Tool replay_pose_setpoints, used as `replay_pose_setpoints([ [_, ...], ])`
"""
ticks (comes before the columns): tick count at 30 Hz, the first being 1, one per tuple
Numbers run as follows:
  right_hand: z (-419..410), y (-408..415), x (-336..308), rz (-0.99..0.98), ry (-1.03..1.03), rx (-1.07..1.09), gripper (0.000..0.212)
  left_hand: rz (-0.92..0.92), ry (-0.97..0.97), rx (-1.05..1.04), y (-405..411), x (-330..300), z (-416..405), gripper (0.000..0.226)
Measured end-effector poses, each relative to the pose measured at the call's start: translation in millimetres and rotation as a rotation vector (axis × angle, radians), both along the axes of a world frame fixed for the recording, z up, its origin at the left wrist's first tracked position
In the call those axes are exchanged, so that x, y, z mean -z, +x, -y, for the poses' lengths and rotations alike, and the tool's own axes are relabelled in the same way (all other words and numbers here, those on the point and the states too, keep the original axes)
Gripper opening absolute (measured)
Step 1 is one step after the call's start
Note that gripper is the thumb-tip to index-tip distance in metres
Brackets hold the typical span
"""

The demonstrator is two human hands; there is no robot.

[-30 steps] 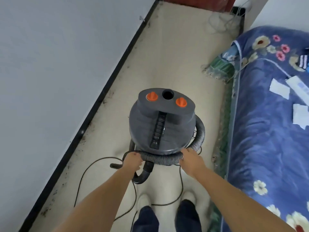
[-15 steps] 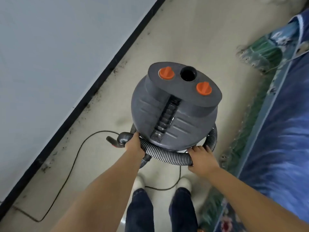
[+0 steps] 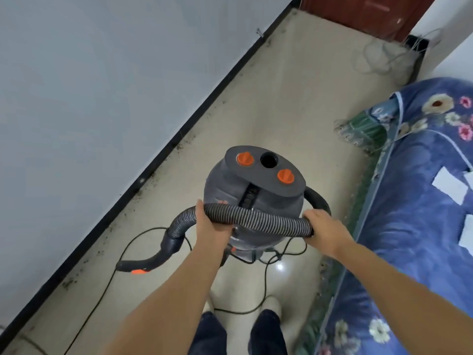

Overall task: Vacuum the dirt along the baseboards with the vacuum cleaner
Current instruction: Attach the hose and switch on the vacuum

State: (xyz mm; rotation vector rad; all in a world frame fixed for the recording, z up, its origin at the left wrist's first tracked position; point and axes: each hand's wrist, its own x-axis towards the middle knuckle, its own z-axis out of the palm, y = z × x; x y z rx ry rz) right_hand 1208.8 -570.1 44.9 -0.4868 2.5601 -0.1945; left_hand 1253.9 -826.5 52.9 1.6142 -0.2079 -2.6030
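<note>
A grey canister vacuum cleaner [image 3: 256,190] with two orange knobs stands on the beige floor in front of my feet. Its ribbed grey hose [image 3: 258,219] runs across the canister's near side. My left hand [image 3: 212,226] grips the hose at its left end, and my right hand [image 3: 325,229] grips it at the right end. Past my left hand the hose bends down to a black curved handle piece [image 3: 151,260] with an orange switch, hanging above the floor. Dark specks of dirt [image 3: 138,190] lie along the black baseboard [image 3: 158,160] on the left.
A white wall rises above the baseboard on the left. The bed with a blue floral cover [image 3: 409,226] fills the right side, with white papers on it. A black power cord [image 3: 107,283] loops over the floor. A red-brown door [image 3: 363,14] and tangled wires sit at the far end.
Both hands have lifted the hose up off the canister's base, so it now runs across the body. The curved handle end has swung out to the left. The view has tilted up.
</note>
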Motion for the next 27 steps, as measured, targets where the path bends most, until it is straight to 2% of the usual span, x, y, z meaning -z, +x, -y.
replay_pose_setpoints([
  [3, 0, -35, -27, -0.075, -0.083, 0.143, 0.022, -0.128, 0.059, -0.005, -22, -33, 3, 0.064],
  [6, 9, -72, -43, -0.201, -0.125, 0.194, 0.031, -0.260, 0.098, -0.051, -43, -54, 15, 0.063],
  [8, 29, -97, -50, -0.208, -0.128, 0.263, 0.040, -0.310, 0.114, -0.089, -54, -66, 28, 0.054],
  [10, 59, -116, -54, -0.215, -0.218, 0.420, 0.047, -0.341, 0.093, -0.102, -62, -75, 46, 0.044],
  [12, 93, -132, -63, -0.061, -0.611, 0.813, 0.048, -0.358, 0.061, -0.130, -68, -76, 66, 0.039],
  [14, 134, -144, -70, 0.322, -1.070, 1.202, 0.042, -0.378, 0.055, -0.173, -67, -72, 90, 0.045],
  [15, 155, -144, -76, 0.469, -1.184, 1.269, 0.034, -0.371, 0.066, -0.197, -63, -67, 102, 0.049],
  [17, 194, -141, -86, 0.632, -1.284, 1.293, 0.021, -0.369, 0.100, -0.250, -52, -64, 120, 0.051],
  [22, 275, -117, -80, 0.962, -1.332, 1.139, 0.032, -0.313, 0.162, -0.343, -18, -61, 148, 0.048],
  [24, 305, -109, -76, 1.032, -1.329, 1.055, 0.052, -0.301, 0.184, -0.359, -6, -61, 157, 0.051],
  [27, 331, -100, -72, 0.952, -1.326, 1.062, 0.082, -0.217, 0.191, -0.285, 10, -54, 171, 0.050],
])
